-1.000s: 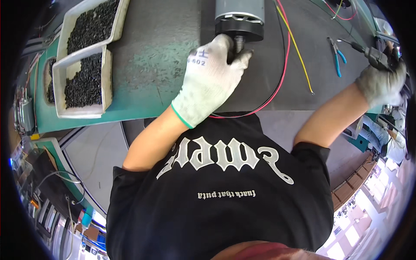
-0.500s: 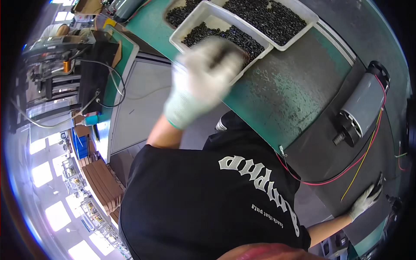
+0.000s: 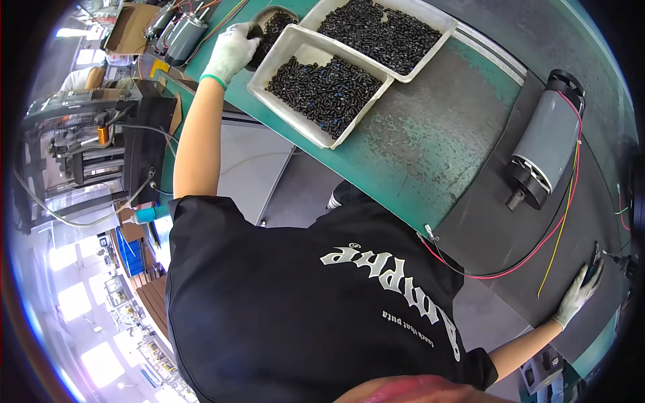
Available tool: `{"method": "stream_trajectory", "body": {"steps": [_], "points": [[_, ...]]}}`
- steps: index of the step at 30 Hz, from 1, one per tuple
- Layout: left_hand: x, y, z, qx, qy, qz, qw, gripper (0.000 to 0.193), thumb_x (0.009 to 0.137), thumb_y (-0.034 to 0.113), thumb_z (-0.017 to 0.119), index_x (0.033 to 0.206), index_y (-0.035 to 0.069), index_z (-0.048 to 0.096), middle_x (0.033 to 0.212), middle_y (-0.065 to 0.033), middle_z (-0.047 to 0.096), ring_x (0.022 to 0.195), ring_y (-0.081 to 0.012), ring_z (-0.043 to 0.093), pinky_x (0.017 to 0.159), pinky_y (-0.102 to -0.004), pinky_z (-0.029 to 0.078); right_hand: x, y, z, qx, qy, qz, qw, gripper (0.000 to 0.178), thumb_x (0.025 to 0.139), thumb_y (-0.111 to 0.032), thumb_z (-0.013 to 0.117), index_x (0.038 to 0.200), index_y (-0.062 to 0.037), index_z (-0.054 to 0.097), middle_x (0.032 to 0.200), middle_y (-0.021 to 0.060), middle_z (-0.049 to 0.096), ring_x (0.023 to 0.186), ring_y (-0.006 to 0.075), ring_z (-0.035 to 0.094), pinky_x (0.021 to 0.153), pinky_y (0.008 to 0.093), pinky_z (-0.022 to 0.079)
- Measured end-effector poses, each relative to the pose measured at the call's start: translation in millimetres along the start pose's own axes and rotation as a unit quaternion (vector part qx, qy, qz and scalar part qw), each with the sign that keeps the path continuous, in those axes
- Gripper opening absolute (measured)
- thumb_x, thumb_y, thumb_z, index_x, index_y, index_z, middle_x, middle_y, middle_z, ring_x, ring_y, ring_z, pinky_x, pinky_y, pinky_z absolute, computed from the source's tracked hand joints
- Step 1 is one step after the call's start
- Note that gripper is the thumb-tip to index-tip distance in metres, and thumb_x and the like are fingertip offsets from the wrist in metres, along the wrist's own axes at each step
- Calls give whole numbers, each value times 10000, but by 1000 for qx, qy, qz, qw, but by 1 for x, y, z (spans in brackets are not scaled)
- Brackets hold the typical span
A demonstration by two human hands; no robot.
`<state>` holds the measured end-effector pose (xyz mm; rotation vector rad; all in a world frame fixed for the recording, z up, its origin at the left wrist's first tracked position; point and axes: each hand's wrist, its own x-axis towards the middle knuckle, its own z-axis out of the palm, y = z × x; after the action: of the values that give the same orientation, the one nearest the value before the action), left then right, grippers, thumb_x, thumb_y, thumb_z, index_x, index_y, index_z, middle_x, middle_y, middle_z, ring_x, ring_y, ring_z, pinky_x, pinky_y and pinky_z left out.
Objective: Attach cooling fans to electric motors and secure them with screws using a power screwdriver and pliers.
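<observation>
My left hand (image 3: 232, 51), in a white knit glove, is at the far left edge of the green table. Its bent fingers close on the near-left rim of a round bowl (image 3: 254, 64) with small black parts inside; the fingertips are partly hidden. My right hand (image 3: 579, 295), also gloved, lies low over the dark mat at the far right. A thin dark thing beside its fingers looks held, but its kind is unclear. Beside the bowl stands a white bin (image 3: 328, 142) of small black cylindrical parts, some bluish. A second white bin (image 3: 446, 32) of black parts adjoins it.
A grey cylindrical motor (image 3: 543, 138) with black ends lies on the dark mat (image 3: 490, 228). Its red, black and yellow wires trail toward the front edge. More motors (image 3: 183, 39) and a cardboard box (image 3: 130, 28) are at back left. Machinery (image 3: 94, 144) stands left.
My left hand has moved from above the nearer white bin, where it was blurred, left and away to the bowl's rim. My right hand stays on the mat. The view has turned slightly.
</observation>
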<state>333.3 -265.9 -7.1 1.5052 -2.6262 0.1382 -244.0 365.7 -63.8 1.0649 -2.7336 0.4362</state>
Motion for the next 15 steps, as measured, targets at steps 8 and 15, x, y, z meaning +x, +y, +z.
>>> {"method": "stream_trajectory", "body": {"steps": [8,15], "points": [[-5,-10,-2,-270,48,-144,951,224,884,116,666,1050,-31,697,931,-92,725,814,-142,676,755,-244,522,9,11,-11,-5,-46,-12,999,610,986,-439,467,1444,-41,396,1471,204,387,1368,355,349,1133,447,266],[-15,-8,10,-516,115,-207,823,201,892,85,669,1046,-44,680,884,-68,698,690,-75,601,612,-185,472,11,12,-4,-5,-25,-7,1000,580,987,-431,467,1415,-41,441,1434,213,431,1333,365,390,1116,441,294]]}}
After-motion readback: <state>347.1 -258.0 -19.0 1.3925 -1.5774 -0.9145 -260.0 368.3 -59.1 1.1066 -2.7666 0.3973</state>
